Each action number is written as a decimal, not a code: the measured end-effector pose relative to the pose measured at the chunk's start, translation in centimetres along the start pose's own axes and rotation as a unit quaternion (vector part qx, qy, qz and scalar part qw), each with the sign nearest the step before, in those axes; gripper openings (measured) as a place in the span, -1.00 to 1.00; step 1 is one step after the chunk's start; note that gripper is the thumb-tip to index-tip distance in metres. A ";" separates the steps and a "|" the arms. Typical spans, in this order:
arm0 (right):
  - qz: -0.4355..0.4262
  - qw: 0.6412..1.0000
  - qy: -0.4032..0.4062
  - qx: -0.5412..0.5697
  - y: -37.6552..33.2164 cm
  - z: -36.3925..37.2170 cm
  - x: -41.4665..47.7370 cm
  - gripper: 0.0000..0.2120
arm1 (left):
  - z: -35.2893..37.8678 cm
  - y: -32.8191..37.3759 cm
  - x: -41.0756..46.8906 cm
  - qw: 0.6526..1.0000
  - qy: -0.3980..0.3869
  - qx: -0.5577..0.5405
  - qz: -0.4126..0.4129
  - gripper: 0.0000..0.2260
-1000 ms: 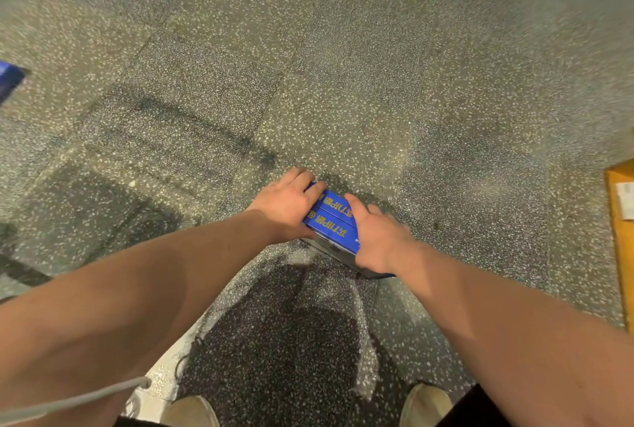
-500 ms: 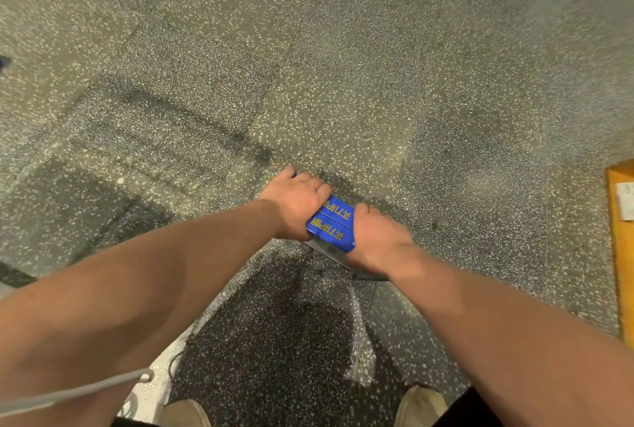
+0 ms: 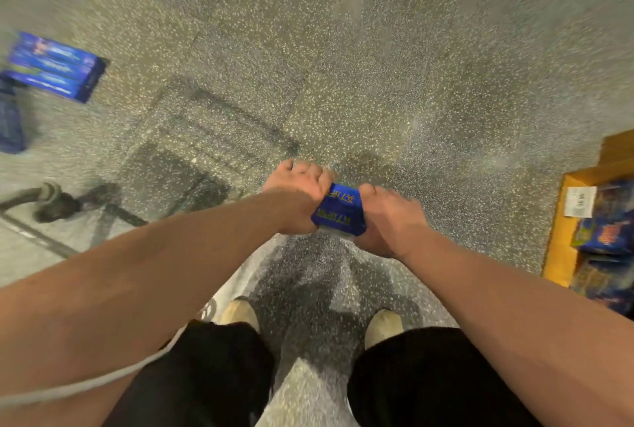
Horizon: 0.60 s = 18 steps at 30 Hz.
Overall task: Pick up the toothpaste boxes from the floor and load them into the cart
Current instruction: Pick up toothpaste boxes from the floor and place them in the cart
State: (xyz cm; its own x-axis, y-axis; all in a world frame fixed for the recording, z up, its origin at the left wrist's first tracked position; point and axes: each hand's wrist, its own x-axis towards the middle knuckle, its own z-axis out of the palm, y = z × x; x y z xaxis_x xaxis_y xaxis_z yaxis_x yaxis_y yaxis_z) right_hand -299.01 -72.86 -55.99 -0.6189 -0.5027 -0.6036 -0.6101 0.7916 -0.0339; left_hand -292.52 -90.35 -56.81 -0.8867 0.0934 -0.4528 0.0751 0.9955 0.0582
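I had both hands clamped on a small stack of blue toothpaste boxes (image 3: 338, 210), the left hand (image 3: 298, 197) pressing one end and the right hand (image 3: 387, 217) pressing the other, so the bundle hung between my palms, apparently clear of the speckled floor (image 3: 377, 66) and out in front of my shoes (image 3: 240, 315). Only the top faces with yellow lettering showed; how many boxes sat beneath I could not tell. I judged them light, stiff cardboard, smooth enough to slide on each other, so squeezing inward on the short ends seemed the right hold, with enough pressure to stop the middle ones dropping out but not so much as to crush the flaps. More blue boxes (image 3: 56, 65) lay on the floor far to my left, blurred. An orange carton (image 3: 562, 234) holding more boxes sat at my right.
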 end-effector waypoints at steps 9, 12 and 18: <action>-0.047 0.998 0.025 -0.025 -8.2 -24.7 -22.2 -0.39 | -24.8 -1.5 -22.2 0.998 0.063 0.000 -0.024 -0.43; -0.079 0.994 0.057 -0.050 -11.5 -31.5 -28.1 -0.40 | -31.1 -2.4 -28.9 0.995 0.085 0.011 -0.056 -0.40; -0.141 0.981 0.111 -0.078 -17.2 -39.2 -36.3 -0.44 | -39.1 -3.5 -40.2 0.988 0.113 0.021 -0.101 -0.40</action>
State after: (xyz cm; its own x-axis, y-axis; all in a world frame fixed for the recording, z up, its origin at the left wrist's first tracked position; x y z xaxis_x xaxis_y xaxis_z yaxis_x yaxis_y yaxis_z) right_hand -285.47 -81.81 -2.29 -0.4968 -0.7707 -0.3990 -0.8296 0.5567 -0.0425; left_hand -274.96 -98.32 -4.05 -0.9643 -0.1097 -0.2412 -0.1001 0.9936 -0.0519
